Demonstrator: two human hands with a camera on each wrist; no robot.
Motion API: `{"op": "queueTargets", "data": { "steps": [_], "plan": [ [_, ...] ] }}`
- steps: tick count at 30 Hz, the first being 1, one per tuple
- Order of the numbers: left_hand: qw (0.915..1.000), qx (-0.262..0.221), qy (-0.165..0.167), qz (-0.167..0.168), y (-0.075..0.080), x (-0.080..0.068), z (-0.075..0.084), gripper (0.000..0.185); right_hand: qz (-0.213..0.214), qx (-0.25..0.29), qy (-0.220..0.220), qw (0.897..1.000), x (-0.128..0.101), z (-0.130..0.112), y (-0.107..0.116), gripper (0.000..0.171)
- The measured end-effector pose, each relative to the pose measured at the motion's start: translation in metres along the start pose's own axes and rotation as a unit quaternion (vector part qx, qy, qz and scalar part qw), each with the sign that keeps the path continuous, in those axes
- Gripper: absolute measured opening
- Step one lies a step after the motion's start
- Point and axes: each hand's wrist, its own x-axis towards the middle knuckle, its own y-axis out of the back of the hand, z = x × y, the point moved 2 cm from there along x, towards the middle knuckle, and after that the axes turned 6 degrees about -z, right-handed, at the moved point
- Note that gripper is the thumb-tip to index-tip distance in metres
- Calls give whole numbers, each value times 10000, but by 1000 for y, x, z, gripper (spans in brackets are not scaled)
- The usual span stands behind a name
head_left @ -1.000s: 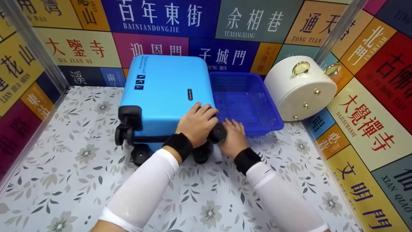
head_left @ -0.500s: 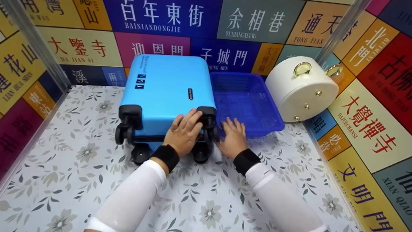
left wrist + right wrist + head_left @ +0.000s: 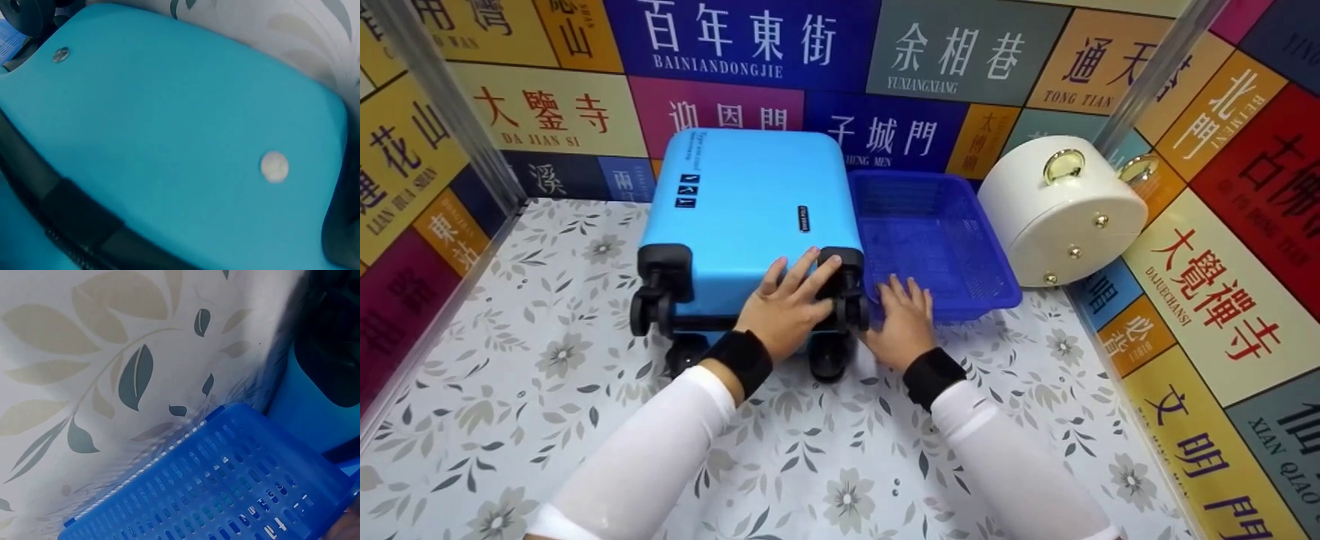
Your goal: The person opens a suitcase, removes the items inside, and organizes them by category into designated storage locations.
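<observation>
A light-blue suitcase (image 3: 750, 202) lies with its black wheels toward me. My left hand (image 3: 784, 311) is spread over its near end, beside the right-hand black wheel (image 3: 851, 304), fingertips at the black corner guard. In the left wrist view a blue suitcase panel (image 3: 185, 129) with two round studs fills most of the picture. My right hand (image 3: 904, 322) is at the near left corner of a blue plastic basket (image 3: 997, 296), fingers extended up against its front rim. The right wrist view shows the basket's slotted wall (image 3: 225, 484), with a bit of hand in the lower right corner.
A white rounded case (image 3: 1061, 217) with gold handles and studs stands right of the basket, against the sign-covered side wall (image 3: 1222, 300). Behind the suitcase rises another sign-printed wall (image 3: 960, 45). A floral cloth (image 3: 780, 465) covers the surface.
My left hand has moved left off the right-hand wheel onto the suitcase's near end. That wheel has swivelled round. The right hand stays by the basket corner.
</observation>
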Motion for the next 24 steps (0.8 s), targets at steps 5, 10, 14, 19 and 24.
{"op": "queueTargets", "data": {
  "steps": [5, 10, 14, 19, 24],
  "plan": [
    [9994, 215, -231, 141, 0, -4, 1, 8, -102, 70, -116, 9999, 0, -1, 0, 82],
    [9991, 281, -314, -4, -2, -7, 0, 6, -103, 83, -206, 9997, 1, -2, -1, 90],
    [9983, 336, -400, -268, -2, -7, -1, 10, -116, 127, -328, 9993, 1, -2, -2, 97],
    [9950, 369, -485, -786, 0, -5, -3, 11, -83, 162, -419, 9990, 2, -2, -2, 101],
    [9890, 382, -471, -1347, 4, -4, -6, 5, -113, 186, -463, 9987, 2, -4, -3, 104]
  ]
}}
